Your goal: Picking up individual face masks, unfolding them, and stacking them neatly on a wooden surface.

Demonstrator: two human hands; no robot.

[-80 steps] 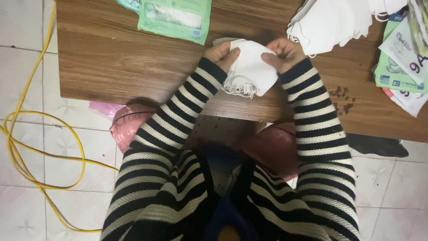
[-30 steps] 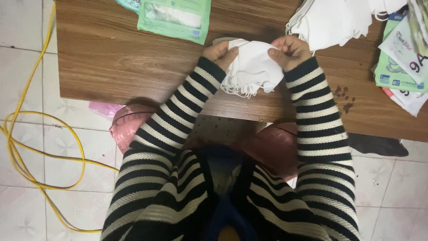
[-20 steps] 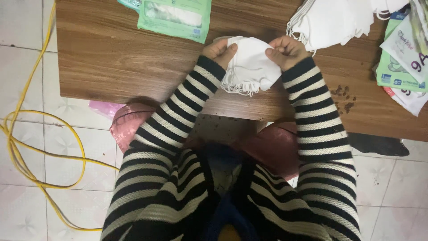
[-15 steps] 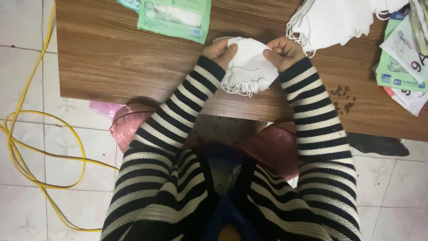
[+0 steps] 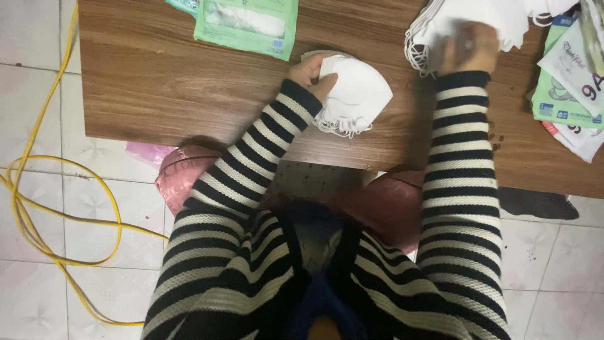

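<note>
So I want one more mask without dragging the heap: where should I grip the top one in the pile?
Probably pinch the mask pile at its near left edge, where the ear loops hang loose. The right hand already rests there, coming from the table's near side.

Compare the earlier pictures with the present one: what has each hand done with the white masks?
The right hand let go of the stack of white masks and moved up and right onto the loose mask pile, blurred. The left hand still holds the stack on the wooden table. The green packets and yellow cable stayed put.
</note>
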